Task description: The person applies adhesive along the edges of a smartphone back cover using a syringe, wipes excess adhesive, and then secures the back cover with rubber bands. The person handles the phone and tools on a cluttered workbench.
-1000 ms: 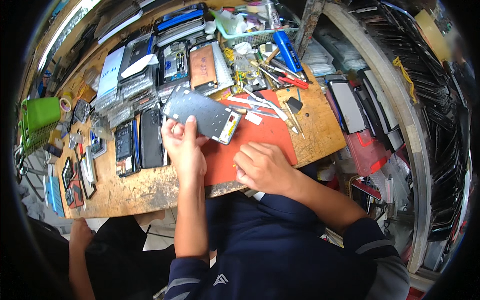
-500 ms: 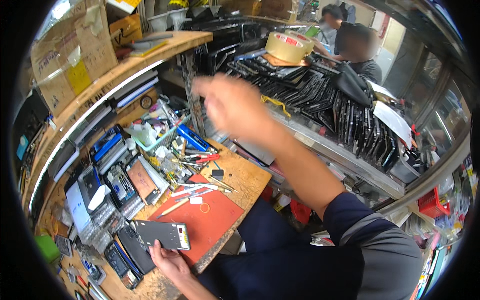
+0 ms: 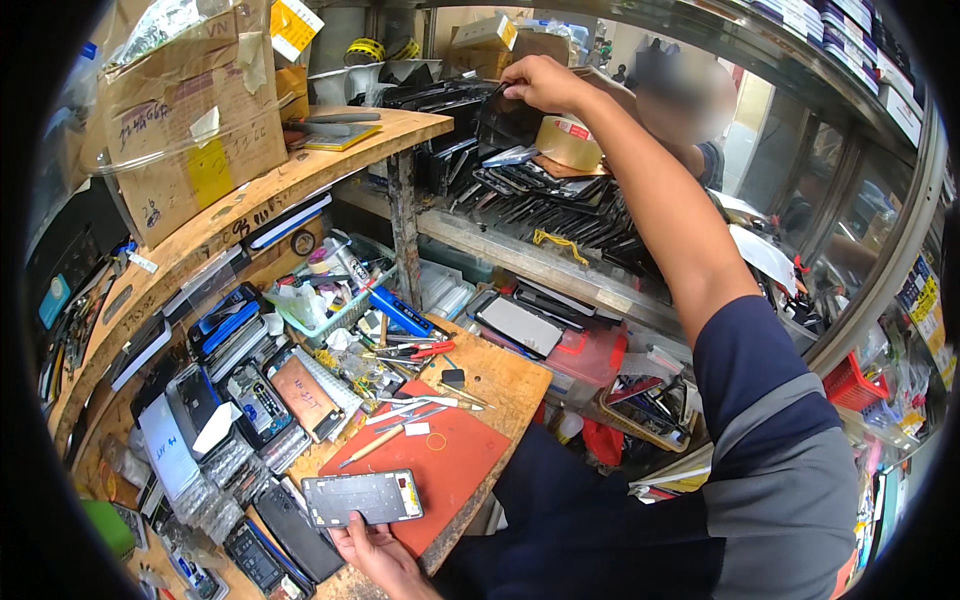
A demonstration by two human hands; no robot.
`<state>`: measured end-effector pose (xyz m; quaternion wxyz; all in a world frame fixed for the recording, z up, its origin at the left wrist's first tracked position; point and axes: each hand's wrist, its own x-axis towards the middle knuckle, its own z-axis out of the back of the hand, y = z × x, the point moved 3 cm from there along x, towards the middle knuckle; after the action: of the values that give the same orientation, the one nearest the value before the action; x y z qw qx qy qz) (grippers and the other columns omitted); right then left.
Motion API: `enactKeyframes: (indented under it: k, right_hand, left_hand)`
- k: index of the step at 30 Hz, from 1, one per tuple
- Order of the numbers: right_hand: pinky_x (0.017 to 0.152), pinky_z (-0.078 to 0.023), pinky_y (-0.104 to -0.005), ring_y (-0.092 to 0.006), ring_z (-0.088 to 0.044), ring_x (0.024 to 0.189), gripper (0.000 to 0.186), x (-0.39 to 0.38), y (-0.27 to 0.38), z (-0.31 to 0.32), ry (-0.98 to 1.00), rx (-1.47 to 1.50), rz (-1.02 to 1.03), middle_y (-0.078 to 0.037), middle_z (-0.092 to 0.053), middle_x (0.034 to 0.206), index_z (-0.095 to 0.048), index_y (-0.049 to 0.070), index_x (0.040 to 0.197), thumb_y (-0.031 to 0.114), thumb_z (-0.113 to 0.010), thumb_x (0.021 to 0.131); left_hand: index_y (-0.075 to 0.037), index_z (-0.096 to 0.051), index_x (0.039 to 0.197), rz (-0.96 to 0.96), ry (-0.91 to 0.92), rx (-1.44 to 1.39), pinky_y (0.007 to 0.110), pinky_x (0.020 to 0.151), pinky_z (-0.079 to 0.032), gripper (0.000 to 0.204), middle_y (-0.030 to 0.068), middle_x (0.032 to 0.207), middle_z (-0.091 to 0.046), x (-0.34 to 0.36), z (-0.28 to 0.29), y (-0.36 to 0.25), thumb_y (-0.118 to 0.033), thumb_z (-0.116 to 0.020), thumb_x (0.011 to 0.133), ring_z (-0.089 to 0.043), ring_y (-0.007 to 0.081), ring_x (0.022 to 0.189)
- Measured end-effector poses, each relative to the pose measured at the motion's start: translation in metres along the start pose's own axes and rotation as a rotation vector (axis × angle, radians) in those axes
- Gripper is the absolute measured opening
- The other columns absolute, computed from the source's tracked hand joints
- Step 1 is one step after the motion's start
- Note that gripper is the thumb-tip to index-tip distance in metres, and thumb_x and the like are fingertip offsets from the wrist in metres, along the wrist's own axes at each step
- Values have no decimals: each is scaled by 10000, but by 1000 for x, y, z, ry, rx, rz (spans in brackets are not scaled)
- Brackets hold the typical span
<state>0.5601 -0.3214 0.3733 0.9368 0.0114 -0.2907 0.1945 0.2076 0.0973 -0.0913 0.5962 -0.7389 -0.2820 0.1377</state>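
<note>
Low over the bench, my left hand [image 3: 375, 553] holds a grey phone frame [image 3: 355, 497] by its near edge, thumb on top. The frame is thin and flat, with a pale strip at its right end. It hovers at the edge of an orange-red work mat [image 3: 462, 455]. Stretched far out to the shelf, my right hand [image 3: 545, 84] pinches the top edge of a dark, glossy flat panel [image 3: 508, 122] standing among other dark panels. Rows of thin dark phone screens [image 3: 575, 228] lie packed on that shelf, next to a roll of clear tape [image 3: 568, 145].
Tweezers and a wooden-handled tool [image 3: 385, 441] lie on the mat. Opened phones [image 3: 255, 400] crowd the bench's left side. A tool basket [image 3: 330, 300] stands behind, and a cardboard box [image 3: 195, 130] tops the upper shelf. Another person [image 3: 690, 110] is beyond the shelf.
My right hand has reached farther out and up, onto the dark panel at the shelf's back. The view has shifted; my left hand still holds the phone frame, now nearly level.
</note>
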Motion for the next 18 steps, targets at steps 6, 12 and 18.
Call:
enactKeyframes:
  k: [6,12,18]
  right_hand:
    - [888,-566,-377,-242,-750,983,305,-13,5,-15,542,12,103,-113,-802,1046,-784,39,1160,119,-831,870]
    - [977,-556,-453,-372,-706,1138,458,-49,-6,12,33,-358,66,-162,-763,1178,-723,45,1219,285,-834,845]
    - [833,-562,-477,-375,-744,952,374,-78,-26,18,380,-280,-214,-208,-774,989,-782,6,1031,309,-858,826]
  left_hand:
    - [18,-676,1302,-92,28,232,560,1117,-438,469,304,1387,-589,-7,3,-5,-7,-763,841,-537,485,1317]
    - [45,-650,1331,-129,61,170,550,1112,-446,455,302,1395,-576,-7,-2,-14,21,-715,881,-532,489,1314]
    - [53,-597,1394,-40,72,116,498,1113,-454,446,249,1457,-551,-5,-15,-43,-86,-657,974,-531,402,1346]
